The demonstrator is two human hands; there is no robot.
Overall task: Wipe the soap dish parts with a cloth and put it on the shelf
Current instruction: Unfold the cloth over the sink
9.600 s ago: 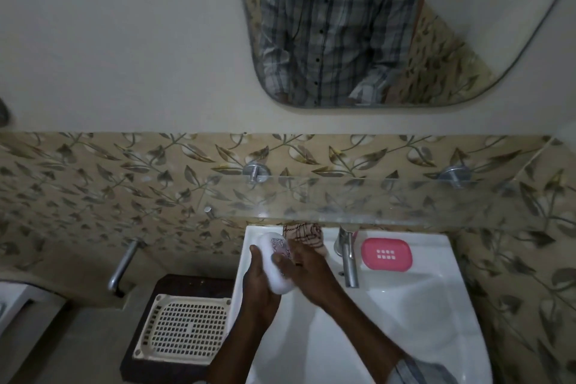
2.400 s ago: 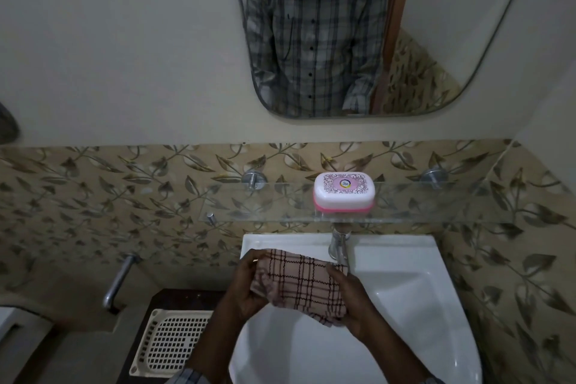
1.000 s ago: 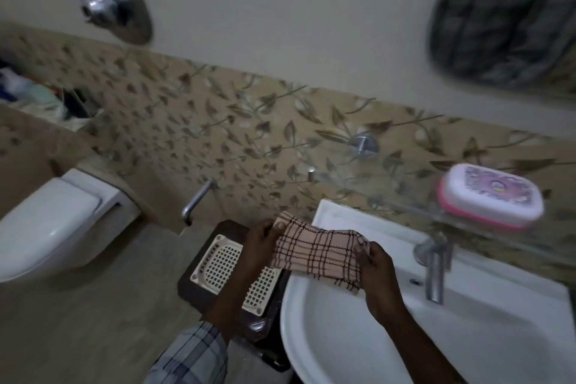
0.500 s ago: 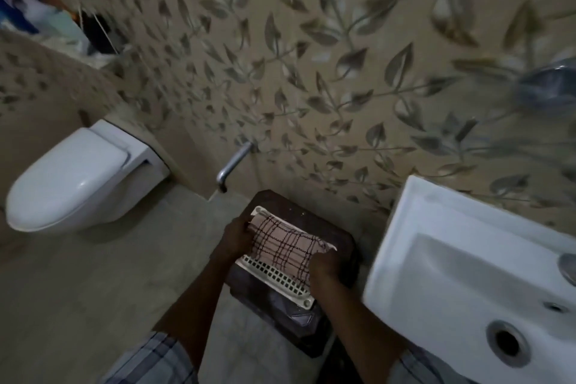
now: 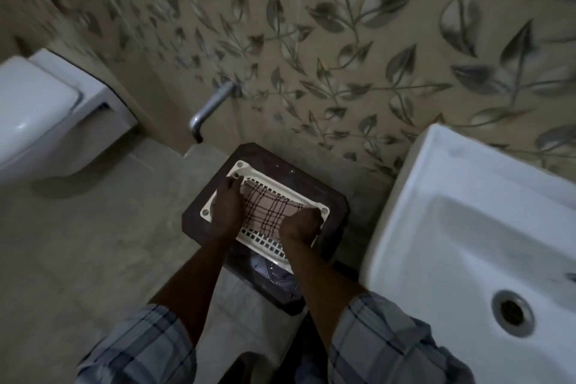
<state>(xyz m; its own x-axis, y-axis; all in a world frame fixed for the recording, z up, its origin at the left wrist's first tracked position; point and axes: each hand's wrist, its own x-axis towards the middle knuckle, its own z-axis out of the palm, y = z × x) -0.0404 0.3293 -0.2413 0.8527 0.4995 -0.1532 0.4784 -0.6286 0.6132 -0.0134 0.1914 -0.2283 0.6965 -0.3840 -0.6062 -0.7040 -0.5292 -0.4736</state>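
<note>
Pinkish checked cloth [image 5: 268, 212] lies flat on a white slotted tray [image 5: 268, 240] atop a dark stool [image 5: 330, 196] beside the sink [image 5: 467, 196], pinched at its ends by the left hand [image 5: 226, 209] and right hand [image 5: 300, 224], each grip closed on it, the right fingertips curled out of sight.

Counted two hands, left hand [image 5: 227, 206] and right hand [image 5: 300, 225], centre frame. Logged one checked cloth [image 5: 267, 212], one slotted tray [image 5: 261, 240], one dark stool [image 5: 332, 196]. Tallied one toilet [image 5: 46, 109] upper left, one wall pipe [image 5: 212, 106], one sink [image 5: 467, 212] right, one drain [image 5: 512, 312].
</note>
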